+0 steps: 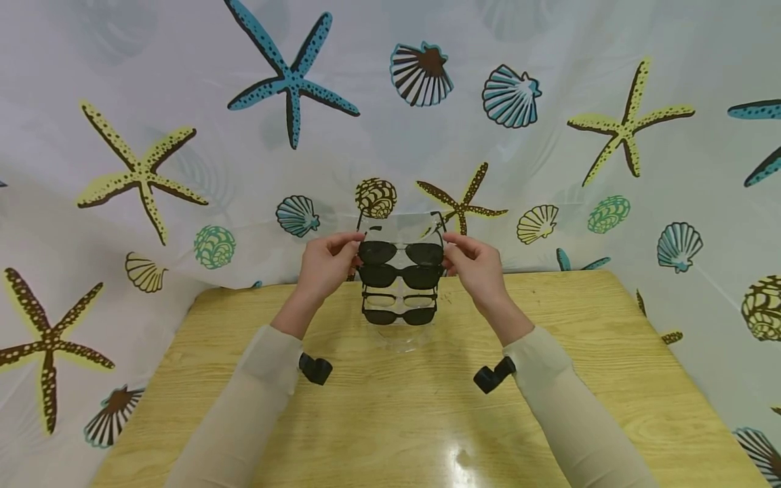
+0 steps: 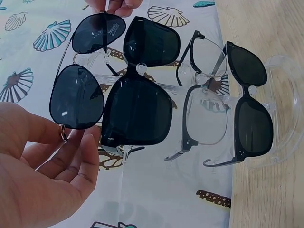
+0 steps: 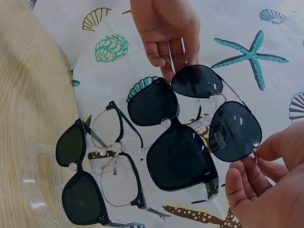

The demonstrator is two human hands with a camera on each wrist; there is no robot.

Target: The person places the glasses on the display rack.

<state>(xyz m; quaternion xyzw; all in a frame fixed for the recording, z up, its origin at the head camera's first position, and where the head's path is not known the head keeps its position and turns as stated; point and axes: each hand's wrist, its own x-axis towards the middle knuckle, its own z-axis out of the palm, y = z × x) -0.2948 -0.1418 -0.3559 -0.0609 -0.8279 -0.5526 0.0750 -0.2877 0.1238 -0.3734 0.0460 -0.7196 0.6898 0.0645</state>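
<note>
Aviator sunglasses [image 1: 424, 254] with dark lenses and a thin metal frame sit at the top of a clear display stand [image 2: 293, 90]. My left hand [image 1: 326, 268] pinches their left hinge between thumb and fingers, and my right hand [image 1: 482, 272] pinches the right hinge. A sticker shows on one dark lens [image 3: 224, 137]. Just below are large black sunglasses [image 1: 375, 275], close to my fingers. Lower down hang clear-lensed eyeglasses [image 2: 207, 116] with a dark browline, then black-framed sunglasses [image 1: 419, 316] at the bottom.
The stand rests near the back of a wooden table [image 1: 390, 420]. Behind it hangs a white cloth [image 1: 378, 149] printed with starfish and shells. A small black device [image 1: 315, 369] sits at the left wrist, another black device [image 1: 493, 375] at the right.
</note>
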